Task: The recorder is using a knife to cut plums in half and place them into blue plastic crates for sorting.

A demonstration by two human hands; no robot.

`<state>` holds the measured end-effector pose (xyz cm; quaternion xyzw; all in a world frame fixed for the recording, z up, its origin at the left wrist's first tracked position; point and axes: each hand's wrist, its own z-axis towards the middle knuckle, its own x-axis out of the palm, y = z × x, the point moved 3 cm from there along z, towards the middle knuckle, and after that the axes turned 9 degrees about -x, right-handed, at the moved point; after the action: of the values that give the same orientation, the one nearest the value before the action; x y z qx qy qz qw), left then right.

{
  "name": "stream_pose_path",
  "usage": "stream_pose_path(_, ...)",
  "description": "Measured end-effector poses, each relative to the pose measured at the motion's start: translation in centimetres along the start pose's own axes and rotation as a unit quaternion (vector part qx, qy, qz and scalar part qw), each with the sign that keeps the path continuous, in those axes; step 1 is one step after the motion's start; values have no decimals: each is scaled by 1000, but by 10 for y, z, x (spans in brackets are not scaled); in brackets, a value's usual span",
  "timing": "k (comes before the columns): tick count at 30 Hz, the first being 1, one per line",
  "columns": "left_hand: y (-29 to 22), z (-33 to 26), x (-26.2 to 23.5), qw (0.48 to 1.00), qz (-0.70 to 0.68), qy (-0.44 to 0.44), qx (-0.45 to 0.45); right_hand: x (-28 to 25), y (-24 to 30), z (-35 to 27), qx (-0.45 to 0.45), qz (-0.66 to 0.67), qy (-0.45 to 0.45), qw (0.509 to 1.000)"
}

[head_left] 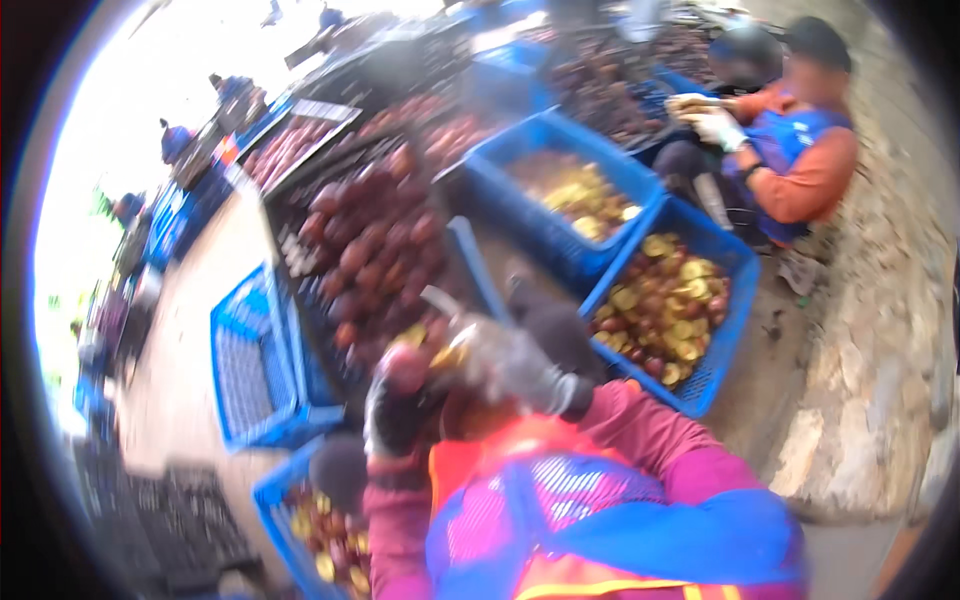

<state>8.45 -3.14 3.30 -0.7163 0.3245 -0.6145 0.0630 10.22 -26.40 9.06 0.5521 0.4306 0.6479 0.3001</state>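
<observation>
My gloved left hand (392, 415) is closed round a reddish plum (404, 368) in front of my chest. Close on its right, my right hand (505, 358) in a whitish glove has its fingers curled in, smeared by motion. A thin pale piece (438, 299) sticks up from that hand; its kind is too blurred to tell. Yellow cut flesh (447, 356) shows between the two hands. Just beyond them, a heap of whole dark red plums (370, 240) lies in a dark tray.
Blue crates of cut, yellow-fleshed plums stand at right (738, 310), beyond it (560, 130) and lower left (268, 492). An empty-looking blue crate (250, 370) is at left. A co-worker (800, 150) in gloves sits at far right beside a rough wall (880, 330). More people appear at far left.
</observation>
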Motion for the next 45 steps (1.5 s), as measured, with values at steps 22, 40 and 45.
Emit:
stream_pose_path(22, 34, -83, -12, 999, 49, 22, 4, 65, -41, -64, -41, -206, 83, 974)
stream_pose_path(40, 48, -97, -2, 984, 178, 24, 4, 53, -71, -68, -171, -438, 93, 877)
stream_pose_path(45, 32, -95, -12, 909, 407, -71, 48, 45, -95, -59, -137, -506, 114, 844)
